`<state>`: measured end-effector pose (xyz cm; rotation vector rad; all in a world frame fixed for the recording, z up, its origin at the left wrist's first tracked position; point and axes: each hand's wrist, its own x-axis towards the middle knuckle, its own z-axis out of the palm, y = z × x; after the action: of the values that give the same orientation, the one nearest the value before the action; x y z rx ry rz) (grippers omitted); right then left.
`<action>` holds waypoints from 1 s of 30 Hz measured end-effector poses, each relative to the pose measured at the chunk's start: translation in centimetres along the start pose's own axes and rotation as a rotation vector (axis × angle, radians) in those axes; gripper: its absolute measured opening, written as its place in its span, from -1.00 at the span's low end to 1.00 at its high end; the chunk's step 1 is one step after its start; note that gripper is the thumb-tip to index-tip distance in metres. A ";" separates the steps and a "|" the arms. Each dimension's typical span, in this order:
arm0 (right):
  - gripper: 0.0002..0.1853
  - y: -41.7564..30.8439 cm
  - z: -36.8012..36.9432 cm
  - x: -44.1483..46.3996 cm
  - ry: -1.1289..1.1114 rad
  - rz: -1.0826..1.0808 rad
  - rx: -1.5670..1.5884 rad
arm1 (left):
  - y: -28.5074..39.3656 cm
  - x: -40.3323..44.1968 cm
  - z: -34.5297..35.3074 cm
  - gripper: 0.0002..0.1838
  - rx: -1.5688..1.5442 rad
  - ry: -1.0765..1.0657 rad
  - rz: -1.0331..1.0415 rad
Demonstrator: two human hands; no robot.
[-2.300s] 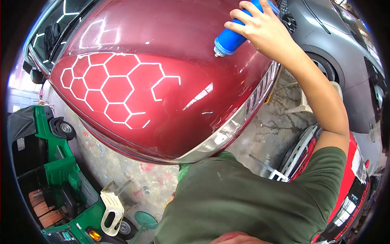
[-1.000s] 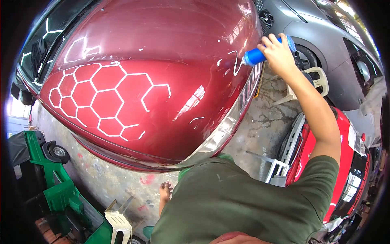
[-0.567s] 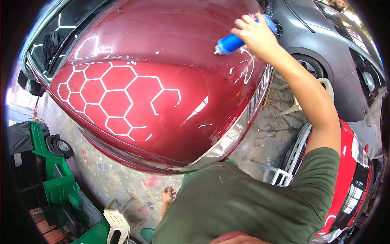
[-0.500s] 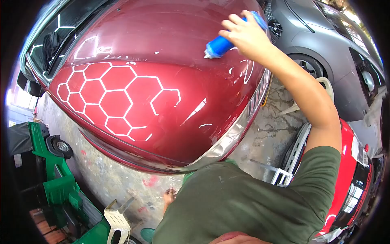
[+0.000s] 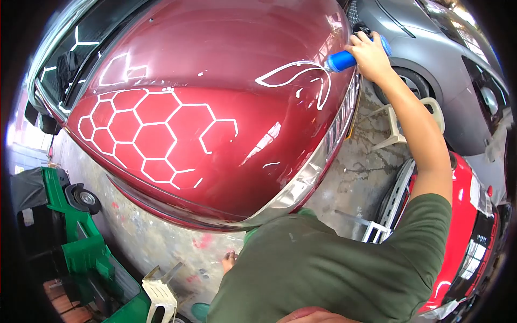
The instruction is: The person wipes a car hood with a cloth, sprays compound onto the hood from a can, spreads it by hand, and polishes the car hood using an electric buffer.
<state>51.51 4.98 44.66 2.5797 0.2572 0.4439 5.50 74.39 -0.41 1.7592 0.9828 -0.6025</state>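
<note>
My right hand (image 5: 370, 53) grips a blue squeeze bottle (image 5: 342, 61), tilted with its pale nozzle down at the hood. A thick white line of liquid (image 5: 283, 75) curves over the dark red car hood (image 5: 231, 48), forming a pointed loop and a narrower strand near the headlight (image 5: 301, 185). The nozzle is at the line's upper right end. Far below, beside my torso, my left hand (image 5: 229, 261) shows small and partly hidden. Its fingers look curled, with nothing visible in them. White hexagon light reflections (image 5: 142, 121) shine on the hood's near half.
A grey car (image 5: 447, 81) stands to the right, with a white plastic chair (image 5: 398, 129) beside it. A red car part (image 5: 458, 253) lies behind my right arm. Green vehicle bodywork (image 5: 89, 247) and another white chair (image 5: 160, 293) are at lower left.
My right hand has moved right with the bottle, toward the hood's headlight side. A longer looping white line now lies where the bottle was. My left hand has hardly moved.
</note>
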 end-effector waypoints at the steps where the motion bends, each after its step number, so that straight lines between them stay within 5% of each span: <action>1: -0.49 0.7 1.1 -1.5 -0.023 0.039 -0.001 | 0.1 0.1 -0.1 -0.50 -0.090 0.011 -0.011; 5: -0.48 -0.1 2.5 -8.2 -0.131 0.151 0.141 | 0.4 0.9 1.4 -0.52 -0.299 0.006 0.001; 10: -0.30 -7.4 2.3 -18.5 -0.289 0.511 0.634 | 3.5 2.6 1.2 -0.53 -0.021 -0.141 0.095; 12: -0.20 -11.4 7.4 -24.4 -0.047 0.561 1.166 | 5.9 3.8 0.9 -0.53 0.103 -0.218 0.146; 13: -0.14 -14.7 7.0 -27.0 -0.057 0.773 1.474 | 7.3 4.5 0.6 -0.53 0.170 -0.264 0.175; 18: 0.11 -30.9 3.7 -39.6 0.157 1.261 1.751 | 17.3 8.5 0.6 -0.54 0.558 -0.489 0.286; 24: 0.10 -37.7 0.8 -57.7 0.224 1.763 1.288 | 25.4 7.6 8.1 -0.55 0.852 -0.624 0.432; 30: -0.15 -41.7 -1.9 -76.5 0.169 2.456 0.620 | 26.5 2.3 17.2 -0.56 1.112 -0.761 0.541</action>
<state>-24.27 21.35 4.84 1.6465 -3.1329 1.2629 29.60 54.59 5.00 2.2561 -0.4888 -1.4569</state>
